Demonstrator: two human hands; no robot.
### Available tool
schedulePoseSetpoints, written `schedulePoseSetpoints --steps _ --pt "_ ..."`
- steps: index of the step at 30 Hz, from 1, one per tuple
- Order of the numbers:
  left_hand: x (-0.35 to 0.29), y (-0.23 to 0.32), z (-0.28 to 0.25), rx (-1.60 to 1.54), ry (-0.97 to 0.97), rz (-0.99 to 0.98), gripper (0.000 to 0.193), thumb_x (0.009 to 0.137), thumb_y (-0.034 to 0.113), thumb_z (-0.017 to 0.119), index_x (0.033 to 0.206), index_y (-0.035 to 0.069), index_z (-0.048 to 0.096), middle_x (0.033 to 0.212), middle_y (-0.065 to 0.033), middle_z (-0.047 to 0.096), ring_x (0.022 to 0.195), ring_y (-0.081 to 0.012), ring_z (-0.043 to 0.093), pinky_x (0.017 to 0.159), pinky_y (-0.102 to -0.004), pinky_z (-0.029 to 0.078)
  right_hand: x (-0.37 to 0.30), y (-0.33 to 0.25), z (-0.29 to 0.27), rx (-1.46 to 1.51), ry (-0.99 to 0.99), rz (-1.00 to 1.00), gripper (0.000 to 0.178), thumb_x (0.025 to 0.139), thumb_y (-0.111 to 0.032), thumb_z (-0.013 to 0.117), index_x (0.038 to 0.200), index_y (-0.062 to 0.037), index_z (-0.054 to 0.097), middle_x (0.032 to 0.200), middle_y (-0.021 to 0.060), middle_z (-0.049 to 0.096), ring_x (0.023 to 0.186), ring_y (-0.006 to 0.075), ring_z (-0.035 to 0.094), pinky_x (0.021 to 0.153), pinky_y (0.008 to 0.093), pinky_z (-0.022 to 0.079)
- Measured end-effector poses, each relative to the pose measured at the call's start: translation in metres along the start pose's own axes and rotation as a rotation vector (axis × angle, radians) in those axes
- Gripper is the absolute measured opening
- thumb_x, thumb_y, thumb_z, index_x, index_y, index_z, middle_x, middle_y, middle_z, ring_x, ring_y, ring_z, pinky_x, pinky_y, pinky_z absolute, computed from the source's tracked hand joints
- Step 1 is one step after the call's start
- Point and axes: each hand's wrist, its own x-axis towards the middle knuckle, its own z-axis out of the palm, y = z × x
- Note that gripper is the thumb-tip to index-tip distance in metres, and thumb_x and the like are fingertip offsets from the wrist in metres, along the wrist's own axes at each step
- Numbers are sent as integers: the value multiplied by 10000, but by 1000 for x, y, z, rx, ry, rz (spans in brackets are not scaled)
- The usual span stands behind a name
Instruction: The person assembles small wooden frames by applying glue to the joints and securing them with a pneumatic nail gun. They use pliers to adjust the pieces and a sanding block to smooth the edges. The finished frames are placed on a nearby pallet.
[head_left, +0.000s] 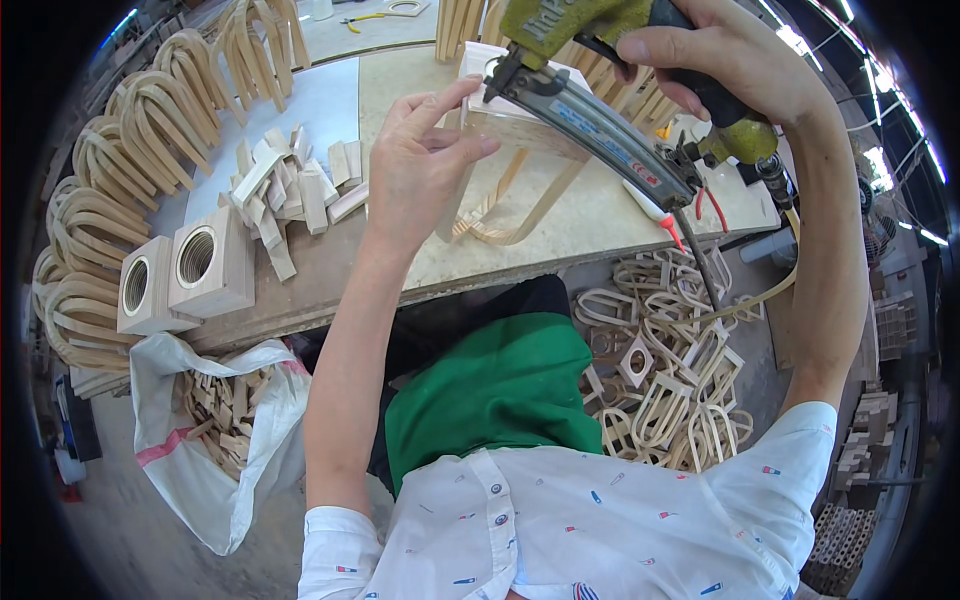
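My right hand (pixel 690 60) is closed round the handle of a yellow-green nail gun (pixel 590 115), whose nose rests at or very near the corner of a pale wooden block. That block tops a wooden piece (pixel 530 132) with a bent-wood loop (pixel 510 235) below it on the bench. Beside the nose, my left hand (pixel 415 150) has its index finger and thumb stretched apart. Its index fingertip appears to touch the block's edge, while the other fingers are partly curled. An air hose (pixel 745 308) hangs from the gun's rear.
Wood offcuts (pixel 285 190) and two blocks with round threaded holes (pixel 212 262) lie left on the workbench (pixel 420 265), before a row of bent-wood loops (pixel 165 120). A white sack of scraps (pixel 255 490) stands below. Loose loops (pixel 665 380) cover the floor at right. Red-handled pliers (pixel 712 208) lie near the gun.
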Motion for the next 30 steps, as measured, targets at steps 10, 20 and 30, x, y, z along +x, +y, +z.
schedulePoseSetpoints --steps 10,20,30 --pt "-12 -10 -28 207 173 -67 870 696 320 814 1406 78 373 1184 -165 481 1159 -273 487 935 -378 433 -21 48 -7 143 -20 -42 304 847 -217 658 1002 36 593 674 43 595 461 70 506 427 215 391" --pt "3 -16 -16 -395 -202 -154 618 865 133 672 1418 96 400 904 -25 604 821 -117 603 803 -271 487 -26 51 -11 193 45 -17 252 844 -180 658 959 36 599 746 69 627 475 67 513 430 213 410" --pt "-5 -8 -4 -420 -172 -155 614 819 76 702 1380 71 454 803 10 572 754 -72 602 733 -236 513 2 24 -1 116 -32 -175 327 866 -246 656 1018 33 578 659 46 593 422 54 503 399 189 399"
